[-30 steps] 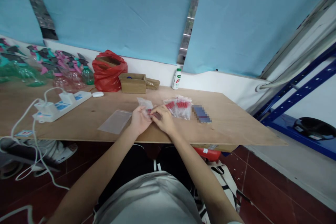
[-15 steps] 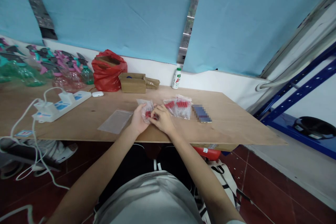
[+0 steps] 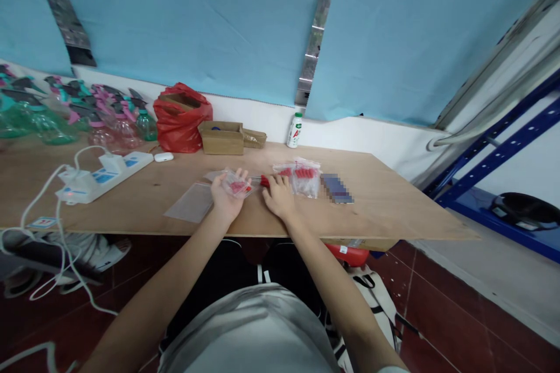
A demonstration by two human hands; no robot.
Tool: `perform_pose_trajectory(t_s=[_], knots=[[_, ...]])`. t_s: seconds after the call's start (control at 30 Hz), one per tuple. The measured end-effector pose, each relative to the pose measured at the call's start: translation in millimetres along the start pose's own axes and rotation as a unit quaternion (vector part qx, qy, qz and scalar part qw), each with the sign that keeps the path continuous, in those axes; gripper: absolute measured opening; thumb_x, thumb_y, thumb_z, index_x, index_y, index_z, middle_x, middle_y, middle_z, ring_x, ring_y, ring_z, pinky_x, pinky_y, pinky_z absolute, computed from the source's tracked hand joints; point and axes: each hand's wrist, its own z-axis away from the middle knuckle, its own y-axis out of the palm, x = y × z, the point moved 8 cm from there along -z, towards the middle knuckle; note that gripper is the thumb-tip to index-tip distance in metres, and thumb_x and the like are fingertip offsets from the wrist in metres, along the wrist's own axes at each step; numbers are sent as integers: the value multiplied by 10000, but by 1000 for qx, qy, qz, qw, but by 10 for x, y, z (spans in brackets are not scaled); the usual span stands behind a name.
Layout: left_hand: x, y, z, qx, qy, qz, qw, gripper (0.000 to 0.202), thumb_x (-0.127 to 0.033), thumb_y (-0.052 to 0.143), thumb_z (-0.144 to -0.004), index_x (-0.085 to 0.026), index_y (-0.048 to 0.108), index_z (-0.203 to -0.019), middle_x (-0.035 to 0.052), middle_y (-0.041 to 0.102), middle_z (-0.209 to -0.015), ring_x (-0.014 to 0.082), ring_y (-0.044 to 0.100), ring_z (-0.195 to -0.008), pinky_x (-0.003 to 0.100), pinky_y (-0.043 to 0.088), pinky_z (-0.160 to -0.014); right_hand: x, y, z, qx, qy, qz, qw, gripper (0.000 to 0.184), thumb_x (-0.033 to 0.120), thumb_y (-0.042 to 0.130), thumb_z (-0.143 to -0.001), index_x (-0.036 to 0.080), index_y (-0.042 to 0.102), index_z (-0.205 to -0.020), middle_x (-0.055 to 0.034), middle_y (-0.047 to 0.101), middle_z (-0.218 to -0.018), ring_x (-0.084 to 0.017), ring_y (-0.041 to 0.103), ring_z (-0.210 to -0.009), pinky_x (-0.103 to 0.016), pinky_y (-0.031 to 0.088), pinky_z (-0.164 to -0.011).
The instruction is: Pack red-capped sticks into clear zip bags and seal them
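Head camera, looking down on a wooden table [image 3: 385, 204] that crosses the middle of the frame. The person's left hand [image 3: 226, 197] is just left of centre, palm up, its fingers half curled around a small clear bag [image 3: 237, 186] with red pieces inside. The bag rests in the palm, held a little above the table top. The right hand [image 3: 279, 197] lies palm down just right of centre, close beside the left hand. Its fingers are stretched forward, and the tips meet a loose red piece [image 3: 265, 180] on the wood. Whether they pinch that piece or only touch it cannot be told.

Just right of the right hand sits a heap of filled bags [image 3: 303, 178], also showing red. Next to the heap, further right, lies a flat dark phone [image 3: 336, 188]. An empty clear bag [image 3: 192, 203] lies flat on the table, left of the left hand.

At the left of the frame a white power strip [image 3: 105, 172] lies with its cables trailing over the table edge, and a small white case [image 3: 163, 157] is beside it. Along the far edge stand a cardboard box [image 3: 221, 138], a red plastic sack [image 3: 181, 118] and a white bottle [image 3: 294, 130]. Coloured spray bottles [image 3: 65, 118] crowd the upper left. A blue metal shelf [image 3: 499, 157] runs down the right side.
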Motion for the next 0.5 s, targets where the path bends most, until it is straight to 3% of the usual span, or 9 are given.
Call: perform_pose_trajectory(t_s=[0.13, 0.33, 0.5], knots=[[-24, 16, 27, 11, 14, 0, 1000, 200, -298, 516, -961, -274, 648, -1109, 116, 715, -1361, 283, 668, -1341, 447, 605, -975, -124, 114, -16, 40, 45, 25, 998, 485, 237, 585, -1019, 187, 610, -1500, -199, 660, -1463, -414, 529, -1370, -561, 462, -1098], [-26, -7, 4, 11, 15, -4, 1000, 147, -285, 518, -964, -267, 633, -1055, 109, 715, -1358, 280, 660, -1354, 429, 596, -992, -129, 94, -76, 35, 61, 38, 997, 437, 217, 562, -1021, 192, 634, -1452, -195, 657, -1460, -412, 523, -1372, -550, 473, -1064], [-14, 9, 7, 13, 7, -4, 1000, 145, -289, 514, -960, -265, 626, -1050, 114, 726, -1308, 273, 701, -1274, 416, 615, -967, -158, 53, -140, 13, 63, 18, 998, 288, 189, 574, -1037, 201, 725, -1282, -177, 706, -1349, -351, 584, -1277, -503, 461, -1090]])
